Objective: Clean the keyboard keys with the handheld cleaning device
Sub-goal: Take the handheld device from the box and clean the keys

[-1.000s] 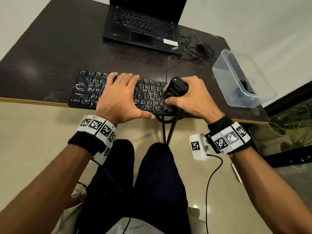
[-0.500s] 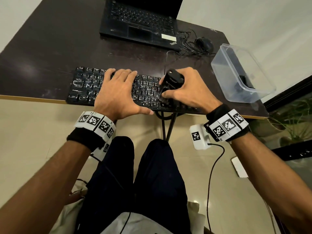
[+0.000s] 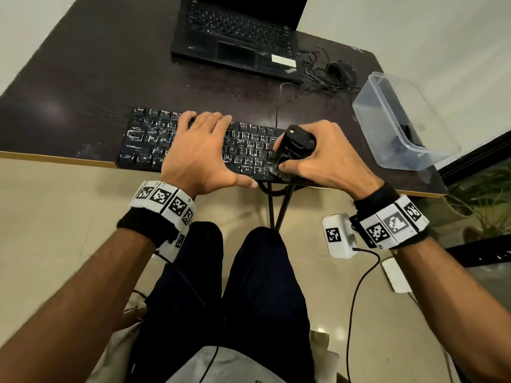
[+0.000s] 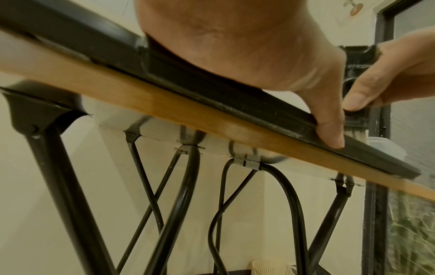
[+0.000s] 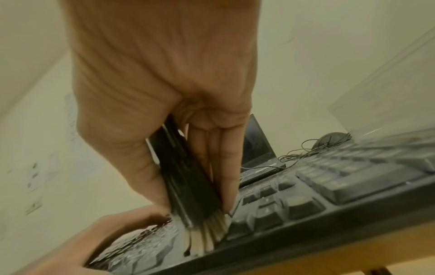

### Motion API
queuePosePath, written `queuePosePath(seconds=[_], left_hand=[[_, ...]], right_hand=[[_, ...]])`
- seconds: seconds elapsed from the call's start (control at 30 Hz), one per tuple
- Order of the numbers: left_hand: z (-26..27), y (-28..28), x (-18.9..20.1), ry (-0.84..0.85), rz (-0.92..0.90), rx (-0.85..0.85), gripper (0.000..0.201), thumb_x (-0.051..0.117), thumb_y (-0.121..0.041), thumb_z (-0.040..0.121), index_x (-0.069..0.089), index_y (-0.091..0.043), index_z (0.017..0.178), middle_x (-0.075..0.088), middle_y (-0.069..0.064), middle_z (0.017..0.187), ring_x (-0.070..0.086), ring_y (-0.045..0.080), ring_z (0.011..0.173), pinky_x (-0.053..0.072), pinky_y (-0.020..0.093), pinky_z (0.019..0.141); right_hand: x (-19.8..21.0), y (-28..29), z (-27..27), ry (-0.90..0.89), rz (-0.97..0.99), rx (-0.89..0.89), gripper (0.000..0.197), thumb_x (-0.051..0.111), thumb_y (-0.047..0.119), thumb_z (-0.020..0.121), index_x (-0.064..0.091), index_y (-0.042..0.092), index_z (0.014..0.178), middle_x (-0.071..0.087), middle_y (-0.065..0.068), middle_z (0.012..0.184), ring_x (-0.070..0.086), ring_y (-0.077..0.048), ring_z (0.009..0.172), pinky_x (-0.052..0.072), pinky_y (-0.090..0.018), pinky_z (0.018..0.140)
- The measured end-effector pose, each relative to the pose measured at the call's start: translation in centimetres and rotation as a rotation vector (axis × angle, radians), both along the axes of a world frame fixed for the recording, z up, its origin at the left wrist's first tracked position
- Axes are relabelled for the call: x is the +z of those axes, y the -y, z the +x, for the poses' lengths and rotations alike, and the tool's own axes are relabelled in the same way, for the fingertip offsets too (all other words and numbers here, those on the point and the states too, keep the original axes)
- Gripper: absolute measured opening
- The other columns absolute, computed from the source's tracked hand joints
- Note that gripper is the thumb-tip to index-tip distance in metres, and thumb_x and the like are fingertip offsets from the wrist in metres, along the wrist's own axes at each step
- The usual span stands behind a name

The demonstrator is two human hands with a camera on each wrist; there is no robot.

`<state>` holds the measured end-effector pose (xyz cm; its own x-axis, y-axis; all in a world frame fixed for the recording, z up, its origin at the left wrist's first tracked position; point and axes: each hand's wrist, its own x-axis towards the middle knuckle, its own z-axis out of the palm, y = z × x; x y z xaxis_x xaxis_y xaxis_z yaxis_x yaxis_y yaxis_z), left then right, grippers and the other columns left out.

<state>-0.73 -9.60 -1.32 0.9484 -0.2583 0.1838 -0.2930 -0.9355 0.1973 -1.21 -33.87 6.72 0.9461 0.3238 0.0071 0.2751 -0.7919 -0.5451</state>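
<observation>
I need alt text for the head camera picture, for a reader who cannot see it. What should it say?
A person's right hand grips a black handheld cleaning device with its bristles on the right part of a black keyboard, while the left hand lies flat on the keys. The keyboard sits at the near edge of a dark table, with a laptop behind.

Glossy dark table (image 3: 96, 78) with wood edge, clear plastic container (image 3: 392, 111), dusty black plastic keyboard (image 3: 143, 139), pale brush bristles (image 5: 207, 236)

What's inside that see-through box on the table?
Inside the clear plastic box lies something small and dark, near its right wall. The picture is too blurry to tell what it is. The rest of the box looks bare.
</observation>
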Motion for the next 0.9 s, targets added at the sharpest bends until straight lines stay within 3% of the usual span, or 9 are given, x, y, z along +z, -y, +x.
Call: queuePosePath(seconds=[0.13, 0.27, 0.4, 0.53, 0.7, 0.9], left_hand=[[-0.1, -0.1, 0.0, 0.002, 0.002, -0.002, 0.146, 0.038, -0.110, 0.052, 0.042, -0.006, 0.155, 0.051, 0.011, 0.155, 0.044, 0.028, 0.146, 0.018, 0.051, 0.127], [0.0, 0.0, 0.0, 0.000, 0.010, -0.004, 0.146, 0.038, -0.110, 0.052, 0.041, -0.007, 0.155, 0.050, 0.010, 0.155, 0.043, 0.027, 0.146, 0.018, 0.051, 0.127], [0.0, -0.1, 0.0, -0.008, 0.009, -0.001, 0.147, 0.036, -0.110, 0.052, 0.041, -0.007, 0.156, 0.050, 0.009, 0.156, 0.043, 0.026, 0.147, 0.017, 0.050, 0.127], [0.0, 0.0, 0.0, -0.007, 0.010, -0.005, 0.147, 0.035, -0.111, 0.052, 0.041, -0.007, 0.156, 0.049, 0.009, 0.156, 0.042, 0.026, 0.147, 0.017, 0.050, 0.127], [0.1, 0.0, 0.0, 0.000, 0.008, -0.003, 0.147, 0.035, -0.111, 0.051, 0.041, -0.008, 0.155, 0.050, 0.009, 0.156, 0.043, 0.026, 0.147, 0.018, 0.050, 0.127], [0.0, 0.0, 0.0, -0.003, 0.010, -0.007, 0.148, 0.033, -0.112, 0.051, 0.041, -0.008, 0.155, 0.049, 0.008, 0.156, 0.042, 0.025, 0.147, 0.018, 0.050, 0.127]], right_hand=[[-0.4, -0.2, -1.1, -0.018, 0.026, 0.025, 0.023, 0.086, 0.018, 0.072, 0.081, 0.026, 0.093, 0.080, 0.002, 0.084, 0.077, -0.018, 0.082, 0.063, -0.044, 0.080], [-0.4, 0.3, -0.8, 0.076, 0.048, -0.111, 0.021, 0.086, 0.020, 0.072, 0.081, 0.025, 0.093, 0.080, 0.005, 0.084, 0.077, -0.015, 0.082, 0.063, -0.043, 0.081], [-0.7, 0.2, -1.7, 0.044, 0.073, -0.060, 0.024, 0.086, 0.018, 0.073, 0.081, 0.027, 0.095, 0.081, 0.007, 0.085, 0.078, -0.013, 0.083, 0.063, -0.043, 0.082], [-0.4, 1.4, -0.3, 0.122, 0.063, -0.239, 0.025, 0.088, 0.024, 0.074, 0.082, 0.028, 0.097, 0.080, 0.011, 0.089, 0.076, -0.008, 0.088, 0.063, -0.038, 0.089], [-0.4, 0.9, -0.1, 0.034, 0.092, -0.171, 0.026, 0.091, 0.021, 0.074, 0.082, 0.028, 0.097, 0.081, 0.009, 0.089, 0.077, -0.008, 0.087, 0.063, -0.035, 0.086], [-0.5, 0.8, 1.6, 0.127, 0.067, -0.234, 0.023, 0.088, 0.023, 0.074, 0.081, 0.023, 0.096, 0.080, 0.006, 0.089, 0.076, -0.012, 0.087, 0.062, -0.040, 0.087]])
